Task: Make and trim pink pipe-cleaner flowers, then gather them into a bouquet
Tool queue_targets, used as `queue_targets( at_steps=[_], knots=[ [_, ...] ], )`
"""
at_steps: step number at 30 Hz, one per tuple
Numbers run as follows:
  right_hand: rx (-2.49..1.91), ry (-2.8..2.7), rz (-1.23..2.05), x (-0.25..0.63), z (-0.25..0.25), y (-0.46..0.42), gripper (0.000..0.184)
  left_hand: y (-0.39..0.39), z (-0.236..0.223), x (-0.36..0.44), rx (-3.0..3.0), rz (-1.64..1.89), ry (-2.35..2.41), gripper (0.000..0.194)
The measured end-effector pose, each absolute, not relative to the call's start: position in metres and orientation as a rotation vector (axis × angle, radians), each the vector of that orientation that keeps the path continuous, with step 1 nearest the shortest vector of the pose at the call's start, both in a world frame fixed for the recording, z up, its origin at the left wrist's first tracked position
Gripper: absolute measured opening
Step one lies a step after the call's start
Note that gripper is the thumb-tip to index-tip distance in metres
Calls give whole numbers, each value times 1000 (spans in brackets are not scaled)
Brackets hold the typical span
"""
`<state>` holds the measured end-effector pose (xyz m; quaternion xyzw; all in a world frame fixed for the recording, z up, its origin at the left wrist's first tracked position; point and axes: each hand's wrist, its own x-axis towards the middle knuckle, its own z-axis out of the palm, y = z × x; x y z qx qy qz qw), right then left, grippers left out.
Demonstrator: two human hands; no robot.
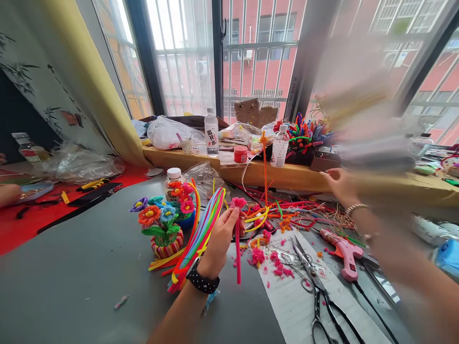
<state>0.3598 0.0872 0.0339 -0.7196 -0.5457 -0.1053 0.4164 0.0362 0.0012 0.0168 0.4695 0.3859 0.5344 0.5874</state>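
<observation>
My left hand [223, 234], a dotted watch band on its wrist, is closed on a pink pipe-cleaner flower [238, 203], its straight stem hanging down. My right hand [339, 185] is raised in front of the windowsill, finger and thumb brought together; anything between them is too small to make out. Left of it, an orange pipe cleaner [265, 167] stands upright. A bundle of coloured pipe cleaners [206, 234] lies beside my left wrist. Behind that are small pots of finished pipe-cleaner flowers [167, 215]. Pink fluffy scraps [257, 256] lie right of the held stem.
Black-handled scissors [315, 282] lie on a white paper sheet [283, 306], with a pink glue gun [346, 253] to their right. Bottles [211, 134] and a red jar [240, 154] stand on the sill. At far left, another person's hand [10, 193] is near a tray [36, 191].
</observation>
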Motion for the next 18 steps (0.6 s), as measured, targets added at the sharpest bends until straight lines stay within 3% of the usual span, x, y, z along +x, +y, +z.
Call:
queue_targets(
  at_steps=[8, 18],
  knots=[
    [-1865, -1120, -30, 280, 52, 204, 32, -2, 13, 40, 1034, 1182, 902, 27],
    [-1895, -958, 93, 264, 56, 254, 29, -3, 4, 46, 969, 1125, 878, 32]
  ],
)
